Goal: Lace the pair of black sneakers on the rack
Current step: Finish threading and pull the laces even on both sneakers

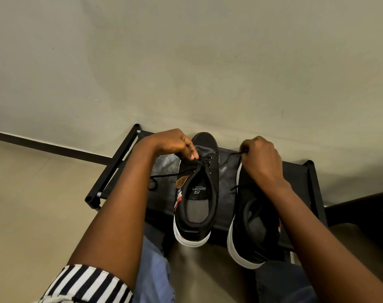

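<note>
1. far left, a loose run of the black lace (153,182) trails off the rack (111,169) edge and loops over the floor. it's thin and limp, so i'd judge it will flop and snag rather than push; you lead it by the stiff tip, not the middle.
2. your left hand (171,145) is curled, thumb and fingertips pinching the lace right at the upper eyelets of the left sneaker (197,193). good spot to hold: close to the eyelet, where a soft cord behaves.
3. that left sneaker sits on the rack's top shelf, toe to the wall, heel toward you. its opening holds only a grey insole and the printed tongue, nothing else that i can see. the canvas upper looks soft, the white sole stiff; it looks light, so a hard tug may slide it.
4. your right hand (260,162) is closed, pinching the other end of the lace, drawn taut across from the left shoe.
5. under that hand, the right sneaker (249,226) stands just beside its mate, heel hanging over the front edge. its laces i can't make out; inside looks dark with an insole only.
</note>
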